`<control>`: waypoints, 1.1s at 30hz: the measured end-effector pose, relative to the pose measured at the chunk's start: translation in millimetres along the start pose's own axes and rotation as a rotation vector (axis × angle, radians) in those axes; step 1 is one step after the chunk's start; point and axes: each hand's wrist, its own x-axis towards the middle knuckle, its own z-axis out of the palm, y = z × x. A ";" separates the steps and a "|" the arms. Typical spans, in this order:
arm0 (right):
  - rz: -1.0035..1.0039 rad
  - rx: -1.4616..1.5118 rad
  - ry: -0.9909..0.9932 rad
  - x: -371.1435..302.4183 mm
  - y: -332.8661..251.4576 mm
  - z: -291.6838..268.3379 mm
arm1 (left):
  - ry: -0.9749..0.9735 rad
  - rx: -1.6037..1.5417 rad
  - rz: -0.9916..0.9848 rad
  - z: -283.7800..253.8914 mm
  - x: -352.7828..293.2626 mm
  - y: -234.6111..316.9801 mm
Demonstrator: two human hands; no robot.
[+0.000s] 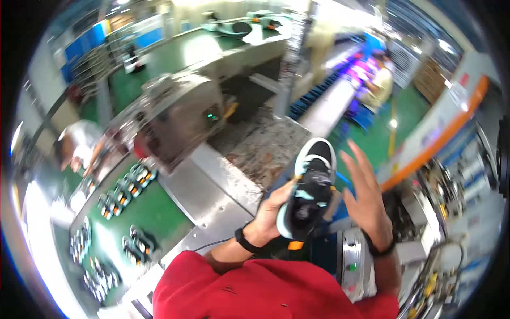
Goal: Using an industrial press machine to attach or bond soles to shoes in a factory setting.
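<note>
A black sneaker (312, 195) with mint-green patches and a white sole edge is held up in front of me, its toe pointing away. My left hand (272, 213) grips the shoe from its left side near the heel, the fingers partly hidden behind it. To the right of the shoe, my right hand (364, 194) is raised with its fingers stretched out and nothing in it. A gap shows between those fingers and the shoe. An orange tag (296, 245) shows just below the heel; whether it is attached I cannot tell.
Several pairs of sneakers (127, 190) stand on a green conveyor belt (172, 215) at the left. A metal machine (186, 119) is ahead on the left. A worker (79, 143) is at far left, another (378, 85) at far right. An orange-edged machine (441, 146) stands at right.
</note>
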 end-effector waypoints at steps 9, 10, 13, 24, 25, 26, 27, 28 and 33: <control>0.443 1.319 0.180 -50.5 12.3 80.0 | 0.360 0.877 0.390 -2.2 12.0 -30.1; 0.429 1.334 0.160 -42.2 11.5 87.3 | 0.379 0.886 0.407 0.2 6.7 -14.7; 0.526 1.245 0.036 0.1 9.6 91.6 | 0.267 1.505 0.175 -9.0 0.5 49.4; 0.168 0.134 0.084 123.7 99.5 165.8 | 1.285 2.192 0.376 -72.3 5.0 551.2; 0.186 0.130 0.018 137.7 96.4 166.9 | 1.473 2.254 0.427 -99.1 6.6 575.6; 0.229 0.119 -0.017 146.9 98.5 168.6 | 1.417 2.338 0.321 -108.4 13.5 589.2; 0.252 0.102 -0.057 154.4 97.0 169.4 | 1.202 2.377 0.220 -136.2 5.5 622.7; 0.236 0.139 -0.057 161.5 92.3 167.5 | 1.454 2.357 0.085 -151.6 10.8 643.5; 0.255 0.142 0.143 149.2 95.9 163.0 | 1.215 2.201 0.332 -172.9 52.8 655.7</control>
